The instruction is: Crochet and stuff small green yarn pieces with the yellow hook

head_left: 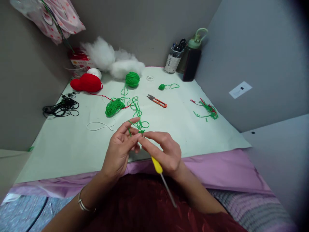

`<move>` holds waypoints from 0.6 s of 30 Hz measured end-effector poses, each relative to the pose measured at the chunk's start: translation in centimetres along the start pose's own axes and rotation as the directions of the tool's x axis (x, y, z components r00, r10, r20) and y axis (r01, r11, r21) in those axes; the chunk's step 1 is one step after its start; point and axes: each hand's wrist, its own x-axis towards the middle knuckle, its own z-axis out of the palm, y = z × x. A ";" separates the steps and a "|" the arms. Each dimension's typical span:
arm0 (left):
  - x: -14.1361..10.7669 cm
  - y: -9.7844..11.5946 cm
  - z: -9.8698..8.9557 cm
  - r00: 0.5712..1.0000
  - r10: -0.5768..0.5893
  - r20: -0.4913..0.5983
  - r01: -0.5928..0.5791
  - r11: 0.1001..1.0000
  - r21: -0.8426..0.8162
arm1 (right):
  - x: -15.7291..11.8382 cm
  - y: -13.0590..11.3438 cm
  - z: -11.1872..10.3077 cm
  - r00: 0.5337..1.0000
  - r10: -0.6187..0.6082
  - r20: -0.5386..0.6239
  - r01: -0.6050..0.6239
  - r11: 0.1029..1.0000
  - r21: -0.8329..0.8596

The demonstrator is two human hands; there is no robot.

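Observation:
My left hand pinches a small piece of green crochet work between thumb and fingers, with green yarn looped over its raised index finger. My right hand grips a crochet hook with a yellow handle; a metal shaft sticks out below toward my lap. The hook's working tip is hidden at the fingertips, which meet those of my left hand at the green piece. From there the yarn runs up the table to a loose green heap and a green ball.
Orange-handled thread snips lie mid-table. Red yarn, black cord and white stuffing are on the left. Yarn scraps lie right. A pen cup, green-lidded bottle and phone stand against the back wall.

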 end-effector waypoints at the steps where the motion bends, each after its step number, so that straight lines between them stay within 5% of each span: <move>1: 0.0 0.1 0.1 0.999 -0.045 0.018 0.046 0.998 -0.037 | -0.1 0.0 0.2 1.000 -0.011 -0.002 0.011 0.999 -0.035; 4: 0.0 0.4 0.0 0.973 -0.197 0.117 0.213 0.967 -0.143 | -0.4 0.2 0.6 0.997 0.027 -0.067 -0.026 1.000 0.013; 6: 0.1 0.6 -0.2 0.956 -0.251 0.152 0.277 0.943 -0.184 | -0.3 0.2 0.4 0.983 0.160 -0.090 -0.142 0.974 0.176; 10: 0.1 0.5 -0.2 0.983 -0.152 0.105 0.167 0.973 -0.158 | 0.4 0.1 -0.1 0.840 0.541 -0.041 -0.419 0.696 0.583; 12: -0.2 0.2 0.2 0.993 -0.071 0.092 0.081 0.991 -0.103 | 0.7 -0.1 0.1 0.802 0.597 -0.009 -0.452 0.617 0.645; 15: -0.6 -0.2 0.8 0.995 -0.026 0.093 0.033 0.997 -0.075 | 0.5 -0.4 0.6 0.890 0.451 -0.062 -0.383 0.816 0.432; 18: -0.6 0.0 0.7 0.984 -0.136 0.114 0.153 0.977 -0.149 | 0.1 -0.5 0.8 0.962 0.241 -0.130 -0.218 0.961 0.171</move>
